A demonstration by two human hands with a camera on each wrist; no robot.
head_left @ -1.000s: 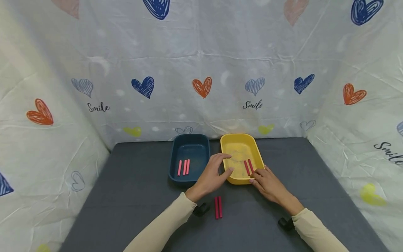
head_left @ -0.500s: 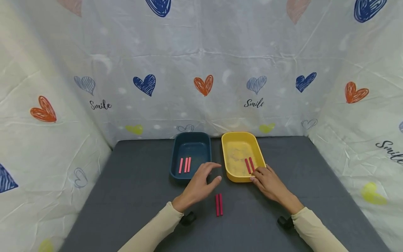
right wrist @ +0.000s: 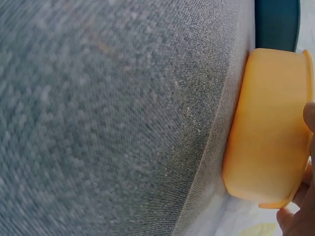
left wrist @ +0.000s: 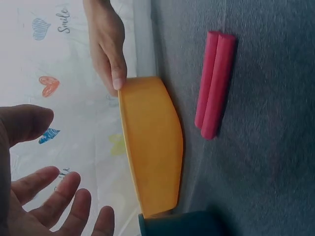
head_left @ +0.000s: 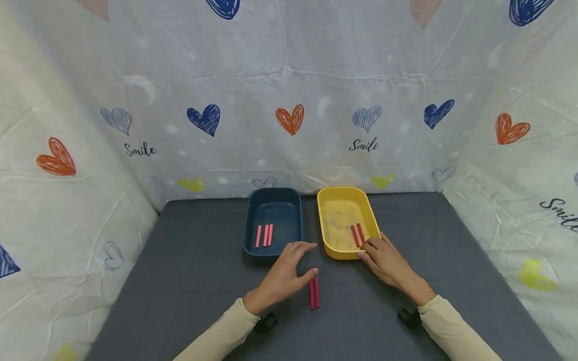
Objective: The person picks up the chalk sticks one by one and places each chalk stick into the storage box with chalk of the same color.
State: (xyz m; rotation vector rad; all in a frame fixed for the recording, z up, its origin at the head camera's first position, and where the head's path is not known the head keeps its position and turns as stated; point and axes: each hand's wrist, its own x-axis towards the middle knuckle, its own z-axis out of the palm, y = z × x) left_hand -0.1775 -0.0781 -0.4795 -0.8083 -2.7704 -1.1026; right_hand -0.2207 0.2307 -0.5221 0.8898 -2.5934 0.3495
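My right hand [head_left: 387, 261] grips the near right corner of a yellow tray [head_left: 329, 245], its thumb on the outside of the rim and its fingers over the edge. Two dark red sticks [head_left: 355, 236] lie side by side in that tray, close to those fingers. My left hand [head_left: 282, 275] hovers with spread fingers and nothing in it, in front of a dark blue tray [head_left: 289, 200]. Three pink sticks [head_left: 265, 235] lie in the blue tray. On the table just right of the left hand, two more red round sticks [left wrist: 216, 86] lie against each other.
A dark grey cloth [head_left: 198, 281] covers the table. Behind it and at both sides hangs a white curtain [head_left: 244, 150] printed with hearts. The two trays stand side by side near the back edge, a narrow gap between them.
My left hand has moved left and back toward me, away from over the yellow tray. My right hand has stayed on the yellow tray's corner.
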